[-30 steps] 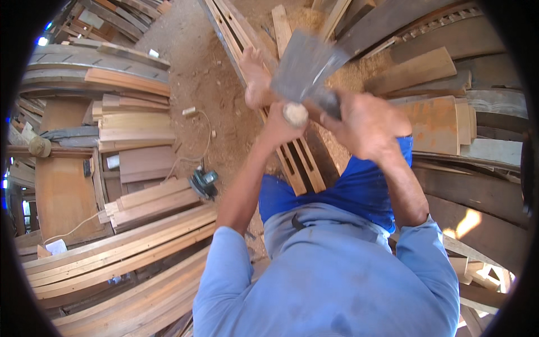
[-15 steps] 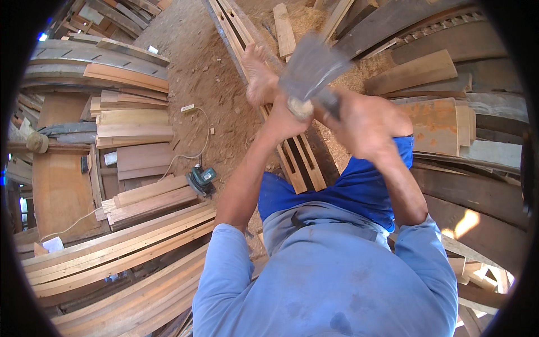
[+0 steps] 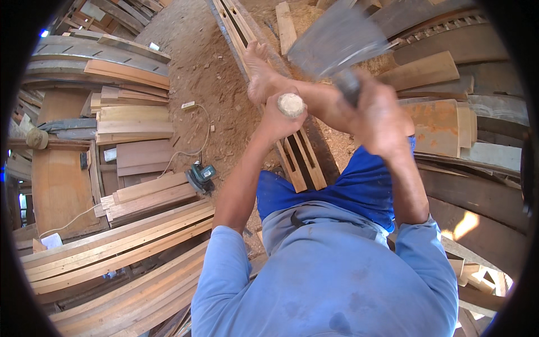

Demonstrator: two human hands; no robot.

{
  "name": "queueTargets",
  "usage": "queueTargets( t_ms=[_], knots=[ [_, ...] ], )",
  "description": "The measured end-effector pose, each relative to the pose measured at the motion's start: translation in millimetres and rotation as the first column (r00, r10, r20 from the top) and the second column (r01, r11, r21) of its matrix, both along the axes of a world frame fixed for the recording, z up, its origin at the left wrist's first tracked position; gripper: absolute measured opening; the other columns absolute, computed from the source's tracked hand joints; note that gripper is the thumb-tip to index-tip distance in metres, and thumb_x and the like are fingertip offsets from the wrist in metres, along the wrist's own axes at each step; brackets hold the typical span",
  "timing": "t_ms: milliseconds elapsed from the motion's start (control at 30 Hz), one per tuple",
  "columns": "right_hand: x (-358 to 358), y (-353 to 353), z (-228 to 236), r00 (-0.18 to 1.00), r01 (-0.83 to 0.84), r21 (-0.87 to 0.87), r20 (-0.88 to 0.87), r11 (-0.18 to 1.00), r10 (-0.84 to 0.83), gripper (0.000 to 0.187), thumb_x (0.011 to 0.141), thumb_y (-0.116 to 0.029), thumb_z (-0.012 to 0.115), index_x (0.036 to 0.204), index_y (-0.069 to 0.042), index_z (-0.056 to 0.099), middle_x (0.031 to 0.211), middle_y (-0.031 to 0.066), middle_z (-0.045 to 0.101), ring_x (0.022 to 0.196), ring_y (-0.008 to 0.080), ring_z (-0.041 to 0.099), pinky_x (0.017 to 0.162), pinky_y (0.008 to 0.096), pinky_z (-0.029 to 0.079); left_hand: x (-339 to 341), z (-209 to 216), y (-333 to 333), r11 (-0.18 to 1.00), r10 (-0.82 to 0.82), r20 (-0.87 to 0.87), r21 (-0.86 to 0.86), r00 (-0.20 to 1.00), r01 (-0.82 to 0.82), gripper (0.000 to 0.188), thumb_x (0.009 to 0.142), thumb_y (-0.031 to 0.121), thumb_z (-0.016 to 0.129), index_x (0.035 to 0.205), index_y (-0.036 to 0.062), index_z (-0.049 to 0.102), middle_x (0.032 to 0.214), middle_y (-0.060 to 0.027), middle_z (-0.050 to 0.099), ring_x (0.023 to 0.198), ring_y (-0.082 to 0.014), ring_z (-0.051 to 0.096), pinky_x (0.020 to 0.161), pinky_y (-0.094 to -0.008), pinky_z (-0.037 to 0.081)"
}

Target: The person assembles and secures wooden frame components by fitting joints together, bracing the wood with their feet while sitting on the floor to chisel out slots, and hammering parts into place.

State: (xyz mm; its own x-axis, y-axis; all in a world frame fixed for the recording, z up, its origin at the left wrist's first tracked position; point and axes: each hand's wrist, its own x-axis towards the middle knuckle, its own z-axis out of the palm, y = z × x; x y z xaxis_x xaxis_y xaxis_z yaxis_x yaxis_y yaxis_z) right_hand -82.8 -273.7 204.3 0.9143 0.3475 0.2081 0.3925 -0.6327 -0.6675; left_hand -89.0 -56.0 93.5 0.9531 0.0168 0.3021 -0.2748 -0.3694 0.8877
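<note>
My left hand (image 3: 274,122) is wrapped round an upright chisel, whose pale, round handle end (image 3: 291,105) points up at me; its blade is hidden below the fist. Beneath it lie long, narrow wooden pieces with slots cut in them (image 3: 313,165), side by side between my legs. My bare foot (image 3: 263,78) rests on them just beyond the left hand. Up and to the right, my right hand (image 3: 383,121) grips the dark handle of a broad, flat grey tool (image 3: 337,42), apart from the chisel. Motion smears this tool and the hand.
A green power sander (image 3: 201,177) with a pale cord stands on the dirt floor at left, beside stacked boards (image 3: 151,197). Long timbers (image 3: 123,247) lie at near left. More planks (image 3: 418,73) are piled on the right. Shavings and a loose board (image 3: 286,28) lie ahead.
My right hand has lifted the flat grey tool away from the chisel's end, up and to the right, uncovering that end. The left hand has stayed nearly in place.
</note>
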Motion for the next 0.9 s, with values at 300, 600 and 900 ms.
queueTargets(
  t_ms=[300, 600, 900],
  knots=[
    [-8, 1, 16, 0.996, 0.008, 0.066, 0.087, 0.998, -0.014, 0.039, 0.084, -0.02, 0.071, 0.117, -0.001, 0.061, 0.084, 0.0247, 0.069, 0.08, 0.0434, 0.068, 0.07, 0.0499, 0.053, -3, -14, 10, 0.981, -0.127, -0.213, 0.116, 0.969, 0.154, 0.016, 0.083, 0.007, 0.069, 0.097, 0.0049, 0.061, 0.087, -0.0031, 0.064, 0.083, -0.015, 0.06, 0.074, -0.0327, 0.05],
    [-21, 26, -19, 0.956, -0.287, -0.174, 0.017, 0.942, 0.294, 0.026, 0.089, -0.017, 0.059, 0.11, -0.002, 0.061, 0.088, 0.0242, 0.069, 0.085, 0.0432, 0.067, 0.075, 0.051, 0.052, -44, -66, 27, 0.993, 0.073, -0.038, -0.089, 0.997, -0.076, 0.013, 0.082, 0.007, 0.074, 0.083, 0.0054, 0.061, 0.074, 0.0002, 0.061, 0.07, -0.0098, 0.057, 0.063, -0.0291, 0.048],
    [-13, 24, -14, 0.928, -0.37, -0.238, -0.146, 0.898, 0.344, 0.036, 0.085, -0.019, 0.069, 0.114, 0.0, 0.061, 0.089, 0.022, 0.07, 0.088, 0.0408, 0.068, 0.079, 0.0485, 0.053, -28, -60, 24, 0.993, 0.058, 0.082, 0.101, 0.995, -0.066, 0.015, 0.084, 0.01, 0.073, 0.095, 0.0052, 0.064, 0.088, -0.004, 0.064, 0.086, -0.0173, 0.062, 0.078, -0.0358, 0.051]
  ],
)
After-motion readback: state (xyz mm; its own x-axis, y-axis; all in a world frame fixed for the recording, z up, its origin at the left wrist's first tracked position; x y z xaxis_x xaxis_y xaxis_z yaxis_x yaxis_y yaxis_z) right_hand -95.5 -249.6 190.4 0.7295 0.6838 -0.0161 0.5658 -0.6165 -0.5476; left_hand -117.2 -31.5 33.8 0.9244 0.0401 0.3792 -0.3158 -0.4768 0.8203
